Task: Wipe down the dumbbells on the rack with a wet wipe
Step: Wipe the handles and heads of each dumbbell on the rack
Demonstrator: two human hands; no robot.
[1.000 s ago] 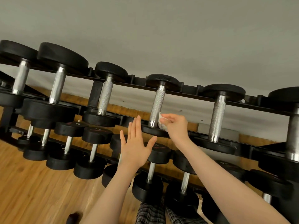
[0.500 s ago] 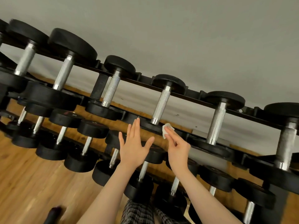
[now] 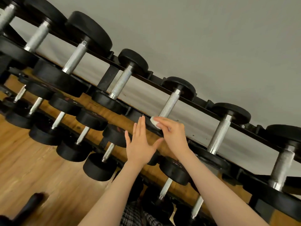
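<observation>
A black rack (image 3: 202, 101) holds rows of black dumbbells with knurled silver handles. My right hand (image 3: 174, 134) pinches a small white wet wipe (image 3: 154, 122) and presses it on the near head of the middle top-row dumbbell (image 3: 170, 103), just below its handle. My left hand (image 3: 140, 144) hovers beside it with fingers straight and together, thumb spread, holding nothing, in front of the second row.
More dumbbells fill the top row left (image 3: 121, 82) and right (image 3: 219, 134). Smaller ones (image 3: 91, 118) sit on lower tiers. A wooden floor (image 3: 32, 168) lies at lower left, a grey wall (image 3: 211, 38) behind. Plaid trousers (image 3: 135, 214) show at the bottom.
The view has tilted and swung right along the rack. My right hand moved the wipe from the handle's base down across the dumbbell's near head. The left hand stayed open beside it.
</observation>
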